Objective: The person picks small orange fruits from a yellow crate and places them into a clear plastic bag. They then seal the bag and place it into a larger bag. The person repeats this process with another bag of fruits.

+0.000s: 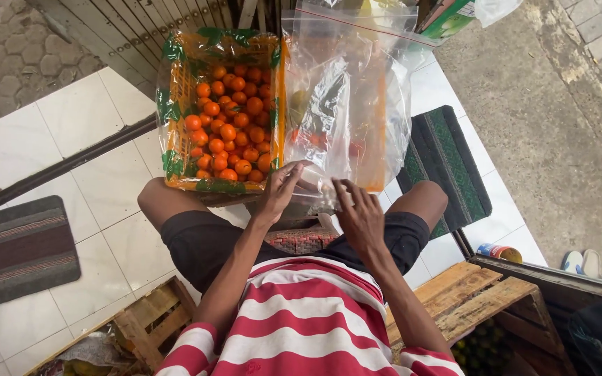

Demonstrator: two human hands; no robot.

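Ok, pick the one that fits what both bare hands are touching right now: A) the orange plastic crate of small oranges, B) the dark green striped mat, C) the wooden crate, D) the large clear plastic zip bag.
D: the left hand and right hand both grip the lower edge of the large clear plastic zip bag, which stands beside the orange plastic crate of small oranges.

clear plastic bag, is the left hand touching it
Touching. The head view shows the left hand with its fingers on the lower edge of the clear plastic bag, beside the right hand.

Even, soft daylight; faint shadows; white glare on clear plastic bag (346, 104) toward 12 o'clock; sharp centre, wide-angle bending at edges.
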